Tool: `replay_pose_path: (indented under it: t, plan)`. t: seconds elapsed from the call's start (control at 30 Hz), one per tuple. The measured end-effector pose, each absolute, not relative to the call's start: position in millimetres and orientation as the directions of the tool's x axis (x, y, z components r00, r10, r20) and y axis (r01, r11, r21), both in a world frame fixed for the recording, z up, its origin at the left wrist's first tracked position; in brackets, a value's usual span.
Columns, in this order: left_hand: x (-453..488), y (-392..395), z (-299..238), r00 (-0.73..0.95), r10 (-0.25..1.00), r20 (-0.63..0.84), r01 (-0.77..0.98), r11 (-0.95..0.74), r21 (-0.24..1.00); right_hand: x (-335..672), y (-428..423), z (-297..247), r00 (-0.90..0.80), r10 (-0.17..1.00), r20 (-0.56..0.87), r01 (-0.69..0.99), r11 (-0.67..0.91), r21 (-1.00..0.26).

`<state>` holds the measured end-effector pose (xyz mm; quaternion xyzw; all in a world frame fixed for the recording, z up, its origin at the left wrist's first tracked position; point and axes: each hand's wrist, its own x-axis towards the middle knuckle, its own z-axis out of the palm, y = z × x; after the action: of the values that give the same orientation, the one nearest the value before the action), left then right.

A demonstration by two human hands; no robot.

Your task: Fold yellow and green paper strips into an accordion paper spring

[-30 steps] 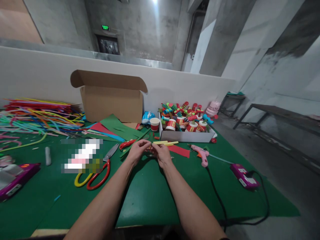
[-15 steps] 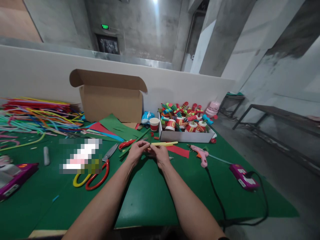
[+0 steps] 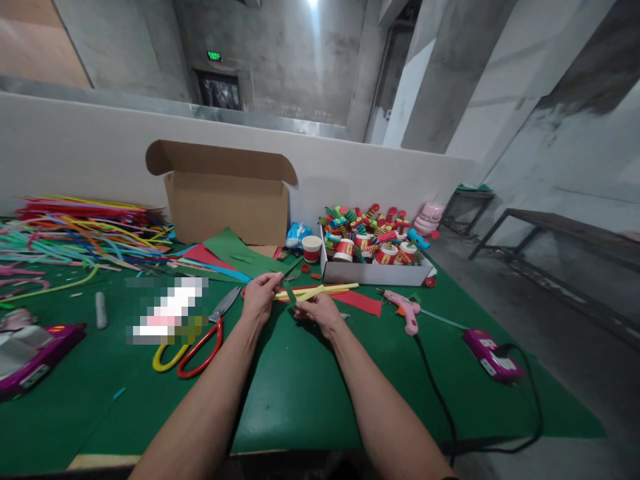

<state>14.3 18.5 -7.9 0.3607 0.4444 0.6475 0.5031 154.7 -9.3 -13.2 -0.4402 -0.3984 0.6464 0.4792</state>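
My left hand [image 3: 261, 297] is closed, its thumb and fingertips pinching the upper end of a short dark green paper strip [image 3: 291, 292]. To its right, my right hand [image 3: 321, 315] pinches a yellow paper strip [image 3: 314, 293] close to the lower end of the green one. Whether the two strips are joined cannot be made out. Behind the fingers, more yellow strips [image 3: 347, 287] lie over a red paper piece [image 3: 364, 303]. Large scissors [image 3: 200, 350] with one red and one yellow handle rest left of my left hand.
A pink glue gun [image 3: 406, 309] lies to the right, its black cord running to a purple power strip [image 3: 493, 355]. Behind stand a paper cup [image 3: 312, 249] and a white box [image 3: 377, 273] of small figures. Pipe cleaners [image 3: 75, 233] are heaped at the left beside a cardboard box [image 3: 227, 207].
My hands have moved apart, the left one slightly leftward. A green strip and a yellow strip now show between them. The whole view has shifted a little to the right.
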Motion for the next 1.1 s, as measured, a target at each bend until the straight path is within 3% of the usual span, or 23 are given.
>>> replay_pose_path:
  t: [0.13,0.37,0.63,0.97,1.1]
  plan:
    - [15.0,17.7,-8.5,-0.216,0.976,0.02,-0.334,-0.093,0.938,154.5,-5.8,-15.7,-0.052,0.984,-0.17,-0.374,-0.177,-0.91]
    - [36.1,7.5,-13.6,0.133,0.989,-0.061,-0.349,0.104,0.931,153.4,-1.8,-18.0,0.037,0.991,-0.129,-0.495,-0.094,-0.864]
    - [39.0,8.1,-15.3,0.043,0.999,-0.023,-0.334,0.036,0.942,152.9,-4.3,-15.9,0.056,0.986,-0.158,-0.42,-0.12,-0.9]
    - [39.4,8.9,-18.1,0.05,0.996,-0.067,-0.346,0.08,0.935,151.6,-2.5,-17.4,0.133,0.99,-0.04,-0.377,0.013,-0.926]
    - [38.4,10.4,-17.5,0.025,0.998,-0.064,-0.369,0.068,0.927,152.6,-2.6,-16.4,0.068,0.997,-0.047,-0.397,-0.016,-0.918]
